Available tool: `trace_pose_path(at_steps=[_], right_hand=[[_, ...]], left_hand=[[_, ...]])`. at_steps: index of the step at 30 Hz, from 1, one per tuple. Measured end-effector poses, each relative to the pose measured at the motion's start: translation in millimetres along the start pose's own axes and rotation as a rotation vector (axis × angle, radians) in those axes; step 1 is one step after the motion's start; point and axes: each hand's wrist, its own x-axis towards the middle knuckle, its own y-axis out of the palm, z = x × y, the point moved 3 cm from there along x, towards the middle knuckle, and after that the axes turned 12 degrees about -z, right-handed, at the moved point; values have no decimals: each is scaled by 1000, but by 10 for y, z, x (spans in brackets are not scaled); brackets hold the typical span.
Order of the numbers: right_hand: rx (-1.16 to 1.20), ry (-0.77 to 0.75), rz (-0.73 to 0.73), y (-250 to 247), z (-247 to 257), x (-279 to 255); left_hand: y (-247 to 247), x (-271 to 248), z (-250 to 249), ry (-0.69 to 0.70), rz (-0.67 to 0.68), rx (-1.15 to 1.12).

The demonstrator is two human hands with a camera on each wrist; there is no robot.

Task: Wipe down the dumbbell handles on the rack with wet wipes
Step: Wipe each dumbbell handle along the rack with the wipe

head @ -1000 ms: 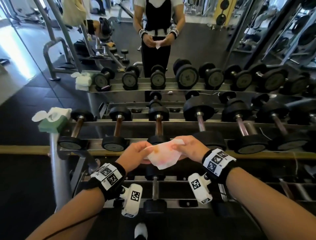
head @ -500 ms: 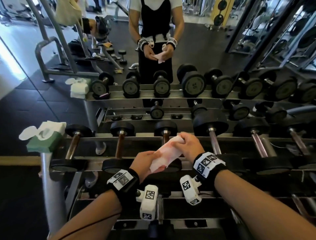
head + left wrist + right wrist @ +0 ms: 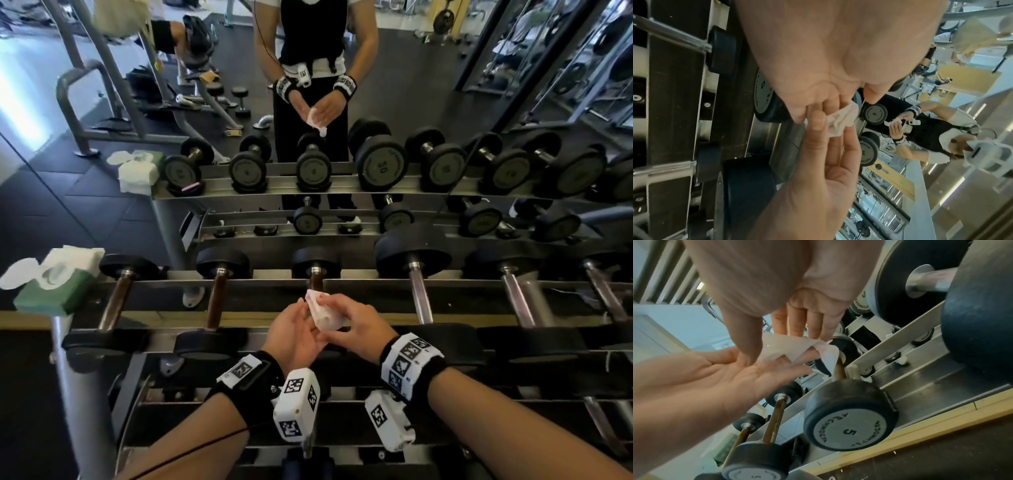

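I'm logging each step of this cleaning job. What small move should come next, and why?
Probably lower the wipe onto the brown handle just beyond it and wrap it around. Both the left hand and right hand hold the folded wipe above the rack, not yet touching that handle.

Matt black rubber dumbbell heads [image 3: 412,246], shiny metal handle [image 3: 419,294], brushed steel rack [image 3: 359,274], crumpled wipe [image 3: 323,313].

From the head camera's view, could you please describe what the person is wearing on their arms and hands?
Both forearms are bare, with no sleeves or gloves. The left hand and right hand each have a black wristband carrying white panels printed with black square markers. A white boxy camera unit with similar markers hangs below each wrist. A thin dark cable runs along the left forearm.
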Motion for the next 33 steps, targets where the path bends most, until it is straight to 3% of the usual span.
trace_pose_path(at_steps=[6,13,20,26,31,33], right_hand=[[44,-81,-22,-519,-294,55],[419,-54,-53,-1369,-651,128],[388,-77,16,-1848,-1011,143],[464,-11,-2,-2031,-1377,143],[387,27,-87,-2157,-1719,241],[381,49,-166,-2257,-1840,277]], left_hand=[[426,110,258,63,116,15],[1105,166,674,219,158,278],[1689,156,1042,341,81,382],[1788,230,1234,407,13,373],[1609,307,1232,689,-154,776],[1504,355,1292,732,-181,899]])
